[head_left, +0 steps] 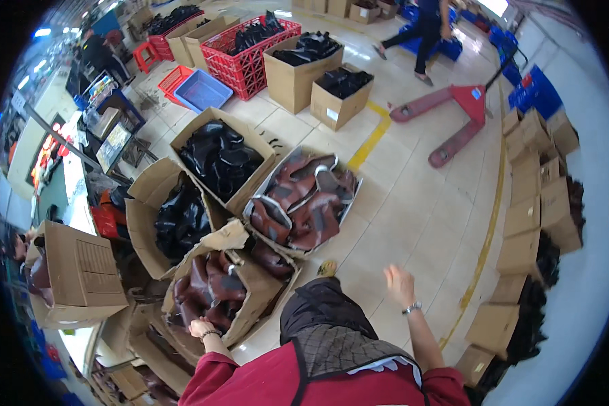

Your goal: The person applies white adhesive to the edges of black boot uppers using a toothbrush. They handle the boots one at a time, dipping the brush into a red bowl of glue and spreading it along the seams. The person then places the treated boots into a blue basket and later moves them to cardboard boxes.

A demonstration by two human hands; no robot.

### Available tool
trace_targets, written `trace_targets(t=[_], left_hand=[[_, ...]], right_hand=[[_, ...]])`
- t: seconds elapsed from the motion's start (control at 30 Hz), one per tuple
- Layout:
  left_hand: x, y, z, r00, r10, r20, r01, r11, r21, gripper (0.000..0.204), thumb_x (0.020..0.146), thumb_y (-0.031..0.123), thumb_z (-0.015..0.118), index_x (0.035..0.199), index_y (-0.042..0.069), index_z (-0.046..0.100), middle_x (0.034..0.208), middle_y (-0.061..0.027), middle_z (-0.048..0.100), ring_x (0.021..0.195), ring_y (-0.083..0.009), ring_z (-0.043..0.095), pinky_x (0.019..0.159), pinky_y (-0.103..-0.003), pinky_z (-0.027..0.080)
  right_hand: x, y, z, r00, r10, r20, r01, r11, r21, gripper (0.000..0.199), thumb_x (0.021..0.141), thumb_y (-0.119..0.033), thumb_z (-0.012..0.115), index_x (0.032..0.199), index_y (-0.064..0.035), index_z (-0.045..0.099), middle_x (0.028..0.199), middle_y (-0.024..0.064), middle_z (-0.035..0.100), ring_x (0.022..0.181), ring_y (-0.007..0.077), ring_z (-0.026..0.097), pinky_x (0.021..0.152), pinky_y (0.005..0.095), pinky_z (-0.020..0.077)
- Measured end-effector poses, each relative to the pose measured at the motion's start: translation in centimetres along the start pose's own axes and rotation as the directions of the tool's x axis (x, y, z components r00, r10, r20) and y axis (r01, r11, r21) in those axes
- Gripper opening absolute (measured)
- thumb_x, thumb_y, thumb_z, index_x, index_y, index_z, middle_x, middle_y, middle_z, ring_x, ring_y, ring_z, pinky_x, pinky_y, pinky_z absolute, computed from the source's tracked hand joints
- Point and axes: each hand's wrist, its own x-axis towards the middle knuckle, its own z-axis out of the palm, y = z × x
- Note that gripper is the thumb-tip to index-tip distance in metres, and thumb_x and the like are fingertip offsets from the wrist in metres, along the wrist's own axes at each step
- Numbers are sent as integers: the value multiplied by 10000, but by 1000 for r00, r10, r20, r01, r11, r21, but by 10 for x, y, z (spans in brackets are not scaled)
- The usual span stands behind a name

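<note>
My left hand (201,327) is at the near rim of a torn cardboard box (260,298), its fingers closed on the edge. Inside that box lie brown leather boot uppers (210,287). My right hand (400,285), with a metal band at the wrist, hangs over the tiled floor to the right, loosely curled and holding nothing. Just beyond the box, a shallow white-edged carton (356,203) holds more brown leather pieces. Left of it, two open cardboard boxes hold black leather pieces (220,152), (181,220). One of my shoes (327,268) shows on the tiles.
A red pallet jack (470,101) stands at the far right, near a walking person (430,30). Cartons (521,216) line the right wall. Red crates (240,68), a blue basin (203,90) and boxes (291,84) stand ahead. A workbench (78,196) runs along the left.
</note>
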Motion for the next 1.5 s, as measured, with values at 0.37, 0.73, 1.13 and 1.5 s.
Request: trace_targets(t=[0.37, 0.73, 1.13, 1.5], left_hand=[[-370, 52, 415, 563, -182, 806, -56, 965, 256, 306, 938, 119, 546, 1236, 98, 610, 928, -75, 692, 593, -163, 644, 460, -283, 501], [-526, -18, 575, 691, -351, 632, 183, 931, 317, 270, 928, 63, 514, 1155, 66, 660, 905, -69, 693, 617, -158, 648, 496, -296, 531], [-511, -10, 650, 971, -216, 101, 222, 974, -49, 222, 953, 37, 485, 1112, 65, 636, 728, -46, 613, 469, -130, 540, 376, -289, 431], [-375, 280, 852, 965, -184, 187, 236, 922, -308, 220, 909, 80, 591, 1118, 75, 658, 801, -15, 645, 588, -109, 596, 469, -259, 486]], right_hand=[[6, 258, 53, 716, 671, -192, -698, 690, -194, 521, 893, -411, 610, 533, -36, 648, 446, 128, 553, 425, 272, 572, 521, 431, 472], [436, 431, -24, 902, 432, 25, -427, 879, 213, 521, 909, -346, 620, 502, -21, 617, 448, 114, 559, 388, 214, 557, 458, 400, 469], [947, 293, 4, 965, -195, 175, 123, 928, 352, 418, 972, -310, 591, 669, -24, 625, 516, 17, 545, 438, 117, 533, 407, 324, 427], [1086, 104, 92, 759, -260, 598, 337, 941, -18, 467, 884, -346, 594, 590, 17, 614, 533, 180, 576, 485, 305, 597, 500, 424, 460]])
